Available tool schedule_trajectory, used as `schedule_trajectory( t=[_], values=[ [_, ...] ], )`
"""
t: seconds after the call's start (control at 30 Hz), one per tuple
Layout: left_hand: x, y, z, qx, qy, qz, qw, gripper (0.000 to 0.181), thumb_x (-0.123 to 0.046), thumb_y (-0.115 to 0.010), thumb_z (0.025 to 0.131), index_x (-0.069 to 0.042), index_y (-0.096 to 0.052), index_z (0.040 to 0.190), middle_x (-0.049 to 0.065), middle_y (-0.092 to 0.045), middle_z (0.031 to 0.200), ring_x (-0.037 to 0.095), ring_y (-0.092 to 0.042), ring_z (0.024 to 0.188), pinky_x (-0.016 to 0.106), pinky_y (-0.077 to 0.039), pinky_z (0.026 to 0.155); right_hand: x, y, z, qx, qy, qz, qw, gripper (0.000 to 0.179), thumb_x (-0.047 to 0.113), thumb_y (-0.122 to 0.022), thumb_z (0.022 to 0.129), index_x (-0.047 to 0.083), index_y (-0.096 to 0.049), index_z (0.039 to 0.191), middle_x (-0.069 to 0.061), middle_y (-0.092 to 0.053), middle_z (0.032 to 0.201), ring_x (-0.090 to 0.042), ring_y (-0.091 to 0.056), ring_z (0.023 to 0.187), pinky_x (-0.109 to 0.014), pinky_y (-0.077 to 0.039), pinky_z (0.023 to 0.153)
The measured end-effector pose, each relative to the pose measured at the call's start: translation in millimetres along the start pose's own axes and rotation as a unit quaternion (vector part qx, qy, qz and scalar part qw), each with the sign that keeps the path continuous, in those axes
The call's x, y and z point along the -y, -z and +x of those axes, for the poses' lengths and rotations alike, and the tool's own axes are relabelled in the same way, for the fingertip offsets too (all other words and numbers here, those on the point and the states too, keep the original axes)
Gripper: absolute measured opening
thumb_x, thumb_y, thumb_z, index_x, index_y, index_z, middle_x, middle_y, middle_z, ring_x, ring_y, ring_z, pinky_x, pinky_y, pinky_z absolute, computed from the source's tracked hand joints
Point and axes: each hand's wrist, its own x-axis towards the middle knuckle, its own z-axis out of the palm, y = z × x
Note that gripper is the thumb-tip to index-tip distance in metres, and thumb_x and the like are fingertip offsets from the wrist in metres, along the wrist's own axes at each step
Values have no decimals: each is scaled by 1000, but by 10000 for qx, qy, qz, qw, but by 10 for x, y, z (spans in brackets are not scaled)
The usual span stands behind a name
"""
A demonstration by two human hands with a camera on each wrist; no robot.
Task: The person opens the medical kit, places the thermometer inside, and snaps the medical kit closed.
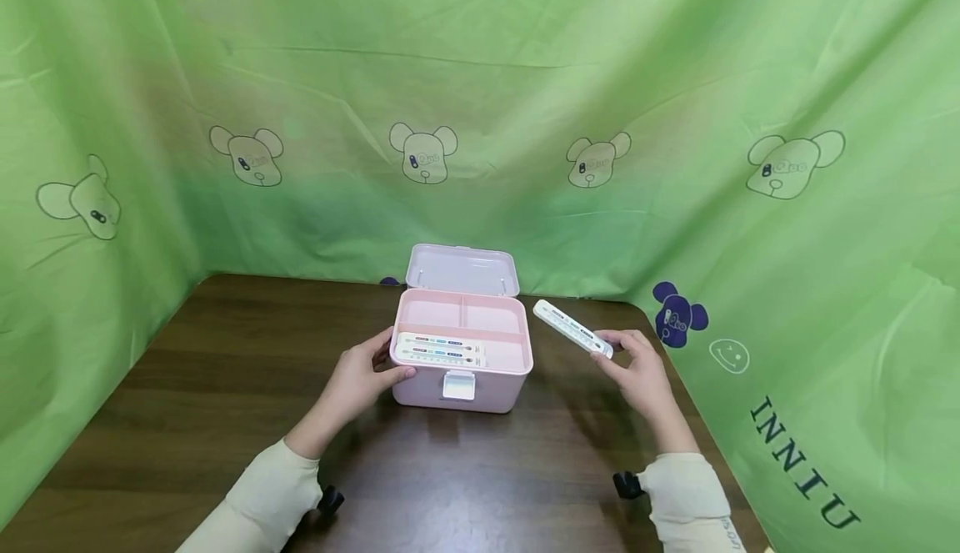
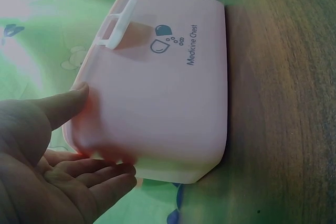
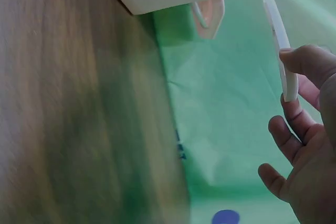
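Observation:
A pink medicine chest (image 1: 463, 392) stands on the table with its lid (image 1: 462, 270) raised at the back. My left hand (image 1: 359, 375) holds its front left corner, thumb on the front near the rim and fingers along the side. In the left wrist view, "Medicine Chest" and a capsule are printed on the front. Two slim white thermometer cases (image 1: 441, 350) with printed scales lie side by side in the front compartment. To the right of the chest, my right hand (image 1: 638, 369) pinches another thermometer case (image 1: 567, 324) by its near end, raised and tilted.
The inner tray (image 1: 495, 314) has dividers forming two back compartments and a wide front one. A white latch (image 1: 459, 385) sticks out at the front. Brown wood-grain table (image 1: 225, 386) extends around the chest, with green printed cloth (image 1: 495, 52) behind and at both sides.

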Motion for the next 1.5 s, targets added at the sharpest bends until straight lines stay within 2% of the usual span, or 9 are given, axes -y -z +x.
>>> schedule_trajectory(
  t=[0.2, 0.4, 0.6, 0.8, 1.03, 1.33, 1.5],
  values=[
    [-4, 13, -12, 5, 67, -31, 10000, 79, -24, -85, 86, -4, -47, 153, 16, -59, 145, 33, -61, 130, 46, -54, 103, 91, 140, 126, 475, 378, -25, 9982, 31, 14, -79, 91, 10, -73, 122, -7, -64, 106, -15, -53, 98, -22, -41, 84],
    [4, 6, -2, 66, 43, -36, 10000, 80, -25, -85, 87, -3, -46, 153, 16, -59, 146, 33, -61, 130, 46, -54, 104, 213, 262, 240, 1002, 790, -412, 9910, 30, 16, -80, 89, 14, -74, 119, -3, -65, 104, -18, -54, 101, -31, -41, 87],
    [-1, -3, 8, 37, 65, -57, 10000, 79, -24, -85, 86, -3, -47, 153, 16, -60, 145, 33, -61, 129, 46, -54, 103, 307, 314, 393, 1395, 1209, -719, 9802, 29, 19, -81, 88, 18, -75, 117, 3, -65, 100, -23, -55, 103, -42, -35, 90],
    [-16, -1, 20, -12, 6, -19, 10000, 78, -24, -85, 86, -3, -48, 152, 16, -61, 143, 33, -62, 128, 46, -55, 102, 428, 270, 501, 1709, 1421, -892, 9709, 30, 18, -83, 86, 21, -75, 115, 5, -65, 100, -27, -57, 100, -43, -32, 89],
    [-22, 0, -8, 12, 113, 15, 9999, 80, -24, -85, 86, -3, -46, 153, 17, -59, 145, 34, -62, 129, 46, -54, 103, 559, 206, 605, 2056, 1710, -1089, 9574, 30, 21, -84, 85, 24, -75, 113, 7, -66, 103, -20, -57, 101, -42, -33, 89],
    [-12, -4, 4, 28, 48, -24, 10000, 80, -24, -85, 86, -2, -46, 153, 17, -59, 145, 33, -62, 128, 46, -55, 102, 763, 103, 740, 2594, 1895, -1347, 9374, 28, 24, -82, 85, 23, -76, 113, 9, -66, 104, -17, -56, 106, -42, -32, 92],
    [-4, -7, 11, -3, 56, -18, 10000, 80, -24, -84, 87, -1, -46, 153, 18, -59, 145, 34, -62, 128, 46, -54, 103, 842, 59, 792, 2770, 2198, -1493, 9234, 29, 25, -83, 85, 23, -76, 113, 9, -65, 104, -17, -56, 105, -43, -33, 93]
  ],
)
